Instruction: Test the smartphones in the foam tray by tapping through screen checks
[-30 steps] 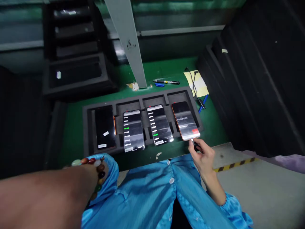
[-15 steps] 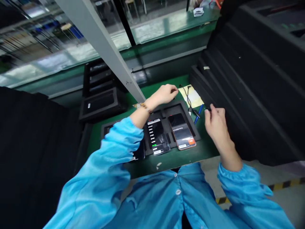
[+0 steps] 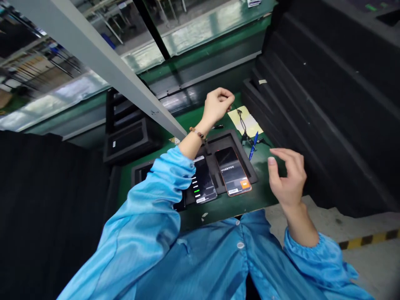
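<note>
My left hand (image 3: 219, 103) is closed on one end of a thin black cable (image 3: 241, 121), above the green table by a yellow paper (image 3: 248, 118). Beyond the cable's other end, my right hand (image 3: 287, 173) is raised with thumb and fingers apart, holding nothing. A phone with an orange edge (image 3: 233, 171) lies lit on the black foam tray (image 3: 252, 175). Left of it is a second lit phone (image 3: 205, 181), partly under my left sleeve. A third phone (image 3: 180, 205) is mostly hidden by that sleeve.
A blue pen (image 3: 253, 146) lies beside the cable. Stacked black foam trays (image 3: 312, 104) rise at the right, with more black trays (image 3: 128, 139) at the back left. A grey post (image 3: 125, 79) slants down to the table (image 3: 215, 211). A dark pen-like item (image 3: 218, 126) lies behind the tray.
My left hand has lifted upward, drawing up the cable's end. My right hand has opened and moved off the cable's other end. The camera view has shifted slightly.
</note>
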Motion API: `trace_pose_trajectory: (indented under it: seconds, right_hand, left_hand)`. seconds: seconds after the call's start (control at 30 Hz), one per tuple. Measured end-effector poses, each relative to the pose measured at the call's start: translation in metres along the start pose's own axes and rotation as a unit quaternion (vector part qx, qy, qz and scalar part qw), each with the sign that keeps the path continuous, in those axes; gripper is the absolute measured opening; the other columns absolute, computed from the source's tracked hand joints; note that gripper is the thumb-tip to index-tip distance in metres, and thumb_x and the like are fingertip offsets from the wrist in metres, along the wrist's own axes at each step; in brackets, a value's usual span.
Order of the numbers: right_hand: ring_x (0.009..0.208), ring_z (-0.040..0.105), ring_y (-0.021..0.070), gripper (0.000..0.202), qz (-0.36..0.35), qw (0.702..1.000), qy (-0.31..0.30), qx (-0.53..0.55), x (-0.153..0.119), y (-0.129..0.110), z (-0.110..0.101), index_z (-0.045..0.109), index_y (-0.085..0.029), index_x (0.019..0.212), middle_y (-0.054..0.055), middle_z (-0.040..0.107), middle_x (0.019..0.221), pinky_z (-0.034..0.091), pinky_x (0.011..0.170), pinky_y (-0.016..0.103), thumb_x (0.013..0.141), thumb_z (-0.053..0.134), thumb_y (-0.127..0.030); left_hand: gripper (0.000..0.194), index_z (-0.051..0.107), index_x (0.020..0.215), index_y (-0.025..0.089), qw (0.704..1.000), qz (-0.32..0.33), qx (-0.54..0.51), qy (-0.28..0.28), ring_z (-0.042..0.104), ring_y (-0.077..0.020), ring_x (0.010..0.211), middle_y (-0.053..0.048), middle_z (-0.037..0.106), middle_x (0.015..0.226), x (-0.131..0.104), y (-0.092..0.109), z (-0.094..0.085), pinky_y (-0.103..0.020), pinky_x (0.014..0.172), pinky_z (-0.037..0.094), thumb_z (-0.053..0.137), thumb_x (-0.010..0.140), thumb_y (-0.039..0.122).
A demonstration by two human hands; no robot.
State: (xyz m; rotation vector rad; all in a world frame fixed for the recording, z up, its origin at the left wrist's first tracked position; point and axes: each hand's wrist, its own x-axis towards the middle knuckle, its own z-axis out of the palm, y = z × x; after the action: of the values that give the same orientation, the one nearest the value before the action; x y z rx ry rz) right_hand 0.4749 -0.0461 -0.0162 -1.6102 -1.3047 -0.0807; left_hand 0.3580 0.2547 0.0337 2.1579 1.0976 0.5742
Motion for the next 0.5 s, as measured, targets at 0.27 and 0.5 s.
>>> trace_pose_trajectory:
  seconds: [0.27, 0.5]
  right_hand:
    - [0.14, 0.066, 0.0333, 0.044, -0.048, 0.996, -0.04, 0.065, 0.076, -0.061, 0.002, 0.063, -0.028, 0.15, 0.012, 0.071, 0.147, 0.054, 0.123, 0.059, 0.11, 0.062, -0.044]
    - [0.115, 0.078, 0.023, 0.031, 0.008, 0.985, -0.077, 0.157, 0.071, -0.085, -0.03, 0.071, -0.028, 0.14, 0.006, 0.077, 0.122, 0.065, 0.101, 0.04, 0.112, 0.061, -0.036]
  left_hand:
    - [0.034, 0.069, 0.136, 0.031, 0.992, 0.09, -0.075, 0.049, 0.075, -0.0278, 0.13, -0.003, 0.074, 0.127, -0.131, 0.103, -0.045, -0.038, 0.091, 0.067, 0.053, 0.113, 0.051]
    - [0.037, 0.07, 0.141, 0.037, 0.988, 0.14, -0.067, -0.011, 0.073, -0.0279, 0.135, 0.001, 0.074, 0.138, -0.191, 0.122, -0.065, -0.04, 0.095, 0.069, 0.053, 0.112, 0.054]
